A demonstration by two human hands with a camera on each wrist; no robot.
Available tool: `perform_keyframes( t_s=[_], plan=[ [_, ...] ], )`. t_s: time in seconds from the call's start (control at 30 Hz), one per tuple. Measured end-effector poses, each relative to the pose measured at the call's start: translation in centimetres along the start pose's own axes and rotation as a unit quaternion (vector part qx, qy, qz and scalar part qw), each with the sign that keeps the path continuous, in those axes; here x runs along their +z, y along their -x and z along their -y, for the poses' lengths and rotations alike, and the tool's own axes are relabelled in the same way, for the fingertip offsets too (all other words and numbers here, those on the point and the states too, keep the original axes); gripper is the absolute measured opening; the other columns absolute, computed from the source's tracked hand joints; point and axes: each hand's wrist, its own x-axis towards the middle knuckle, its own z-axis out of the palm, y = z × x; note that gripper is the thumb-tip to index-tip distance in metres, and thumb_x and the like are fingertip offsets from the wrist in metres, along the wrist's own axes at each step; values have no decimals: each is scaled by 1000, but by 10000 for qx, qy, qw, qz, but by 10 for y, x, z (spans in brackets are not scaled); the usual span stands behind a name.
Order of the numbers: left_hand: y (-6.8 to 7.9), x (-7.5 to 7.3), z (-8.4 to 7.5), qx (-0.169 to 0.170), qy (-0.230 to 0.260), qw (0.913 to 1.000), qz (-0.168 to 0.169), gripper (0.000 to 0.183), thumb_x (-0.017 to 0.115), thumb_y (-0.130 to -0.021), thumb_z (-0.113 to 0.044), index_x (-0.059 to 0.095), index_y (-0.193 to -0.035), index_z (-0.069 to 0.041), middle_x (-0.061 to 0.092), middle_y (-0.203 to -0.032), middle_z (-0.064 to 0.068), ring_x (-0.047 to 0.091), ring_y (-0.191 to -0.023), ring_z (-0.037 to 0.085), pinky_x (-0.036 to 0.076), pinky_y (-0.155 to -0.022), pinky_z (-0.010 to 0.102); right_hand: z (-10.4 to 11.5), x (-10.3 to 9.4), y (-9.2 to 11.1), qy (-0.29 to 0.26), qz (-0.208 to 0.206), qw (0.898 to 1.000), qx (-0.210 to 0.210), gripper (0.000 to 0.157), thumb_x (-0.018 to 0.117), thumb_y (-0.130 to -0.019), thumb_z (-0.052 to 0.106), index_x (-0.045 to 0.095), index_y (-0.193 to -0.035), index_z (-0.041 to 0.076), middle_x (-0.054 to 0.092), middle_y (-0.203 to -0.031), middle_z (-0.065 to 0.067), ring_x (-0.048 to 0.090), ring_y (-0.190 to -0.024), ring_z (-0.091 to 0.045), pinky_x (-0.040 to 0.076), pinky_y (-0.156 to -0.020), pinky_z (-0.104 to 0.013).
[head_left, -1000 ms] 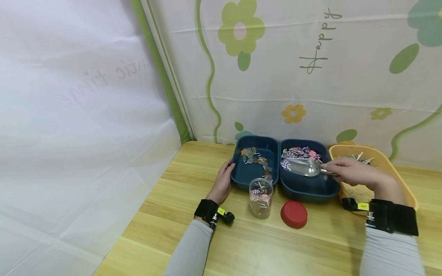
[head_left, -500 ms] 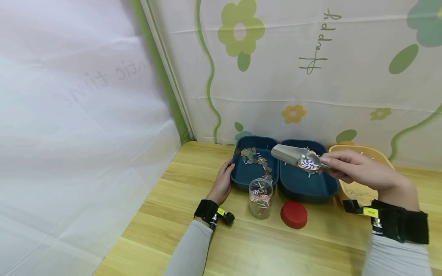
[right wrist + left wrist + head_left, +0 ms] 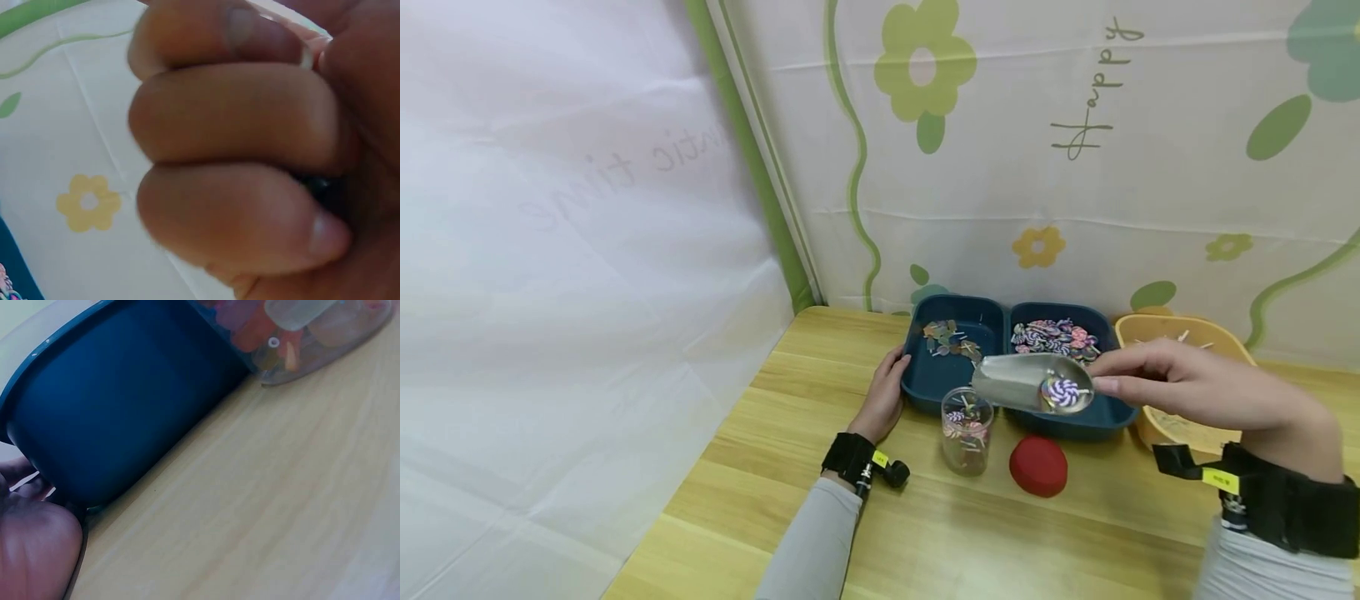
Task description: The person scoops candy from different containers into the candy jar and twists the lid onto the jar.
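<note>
My right hand [image 3: 1210,392] grips a metal scoop [image 3: 1009,385] by its handle, its fingers [image 3: 237,115] curled tightly in the right wrist view. In the scoop lies a purple-and-white swirl lollipop charm [image 3: 1063,390]. The scoop's tip overlaps the rim of a clear plastic cup [image 3: 966,457], which stands partly filled with small lollipop pieces. At the left side of a dark blue bin [image 3: 925,385] rests my left hand [image 3: 882,402], its fingers against the outer wall. That bin holds several translucent lollipop pieces [image 3: 947,333].
A second blue bin [image 3: 1093,427] with a pile of swirl charms [image 3: 1052,337] stands beside the first. Right of it is a yellow bin [image 3: 1225,337], partly behind my right hand. A red lid [image 3: 1038,467] lies on the wooden table [image 3: 985,542] near the cup.
My right hand has lifted the scoop out of the second bin and brought it toward the cup. The swirl charm has slid from the scoop's tip to near its handle. My left hand stays put.
</note>
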Motion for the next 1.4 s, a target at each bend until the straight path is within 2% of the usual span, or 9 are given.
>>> perform_keyframes(
  t_s=[0.07, 0.17, 0.3, 0.5, 0.7, 0.87, 1.1, 1.4],
  plan=[
    [0, 0, 0, 4, -2, 10000, 1, 52, 41, -112, -28, 33, -159, -8, 29, -165, 14, 27, -153, 26, 25, -124, 44, 3, 1, 0, 192, 58, 9991, 362, 31, 59, -102, 3, 73, -124, 20, 70, -104, 7, 61, -88, -11, 52, -68, -26],
    [-1, -1, 0, 8, -5, 10000, -12, 52, 42, -112, -28, 33, -159, -8, 29, -165, 14, 27, -153, 26, 24, -124, 44, 5, 3, -2, 370, 197, 9966, 710, 25, 61, -104, 12, 75, -119, 27, 70, -100, 7, 61, -86, -11, 51, -67, -25],
    [-1, -1, 0, 10, -1, 10000, -12, 51, 42, -112, -28, 33, -159, -8, 30, -165, 13, 27, -153, 26, 25, -124, 44, 5, 3, -9, 386, 338, 9963, 687, 22, 62, -103, 15, 77, -109, 29, 65, -87, 8, 57, -76, -12, 46, -58, -27],
    [0, 0, -1, 25, 19, 10000, 36, 52, 43, -112, -30, 34, -159, -8, 29, -165, 14, 28, -152, 26, 25, -124, 44, 5, 5, -13, 476, 381, 9949, 801, 20, 64, -103, 19, 79, -101, 32, 63, -83, 9, 56, -73, -11, 44, -55, -26],
    [0, 1, 0, 83, -14, 10000, 53, 51, 41, -113, -27, 33, -159, -6, 29, -165, 16, 27, -153, 27, 25, -124, 44, 5, 6, -15, 523, 367, 9947, 806, 21, 65, -102, 19, 78, -95, 34, 56, -74, 12, 54, -67, -10, 41, -52, -25],
    [0, 0, -1, 84, -18, 9999, 58, 51, 39, -113, -25, 32, -159, -5, 28, -165, 16, 26, -153, 28, 25, -124, 44, 10, 7, -17, 680, 284, 9924, 986, 20, 65, -102, 20, 80, -96, 32, 65, -81, 13, 56, -71, -8, 45, -56, -24],
    [1, 1, -1, 54, -25, 10000, 39, 51, 39, -113, -25, 32, -159, -7, 27, -166, 15, 26, -153, 27, 24, -124, 44, 23, 10, -19, 1030, 201, 9865, 1255, 14, 67, -101, 23, 80, -100, 27, 67, -85, 15, 55, -72, -4, 46, -57, -23],
    [0, 1, -1, 124, 0, 9999, 88, 53, 40, -113, -26, 31, -159, -3, 28, -165, 16, 26, -153, 28, 23, -124, 45, 25, 11, -20, 1187, 178, 9855, 1198, 14, 67, -101, 25, 81, -104, 27, 72, -96, 17, 61, -78, 0, 53, -65, -24]
  ],
)
